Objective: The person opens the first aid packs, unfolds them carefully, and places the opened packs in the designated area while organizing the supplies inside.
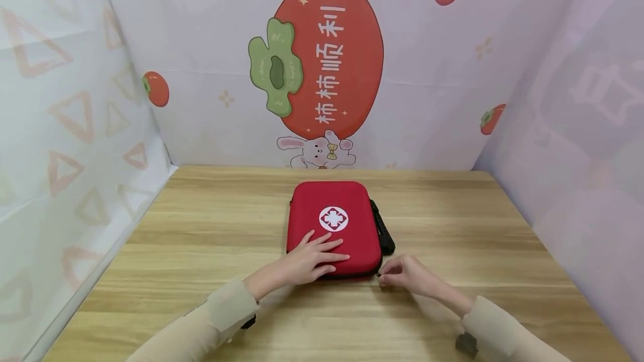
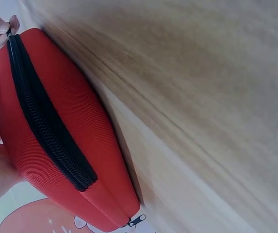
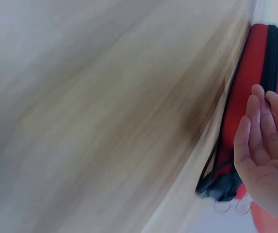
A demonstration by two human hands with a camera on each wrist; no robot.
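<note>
A red zippered first-aid case (image 1: 307,205) with a white cross emblem lies flat on the wooden table. My left hand (image 1: 311,258) rests on the lower left of its lid, fingers spread. At the near right corner, my right hand (image 1: 408,275) pinches a small zipper pull (image 2: 9,32) between thumb and fingertips. In the left wrist view the black zipper (image 2: 46,126) runs along the case's side, its teeth together on the visible stretch. Another zipper pull (image 2: 138,220) sticks out at the far end. The right wrist view shows the pinching fingers (image 3: 262,128) beside the zipper.
A black carrying handle (image 1: 383,230) juts from the case's right side. The wooden tabletop (image 1: 216,228) spreads around the case. White printed cloth walls (image 1: 427,99) stand at the back and both sides. Each wrist carries a dark camera (image 1: 467,345).
</note>
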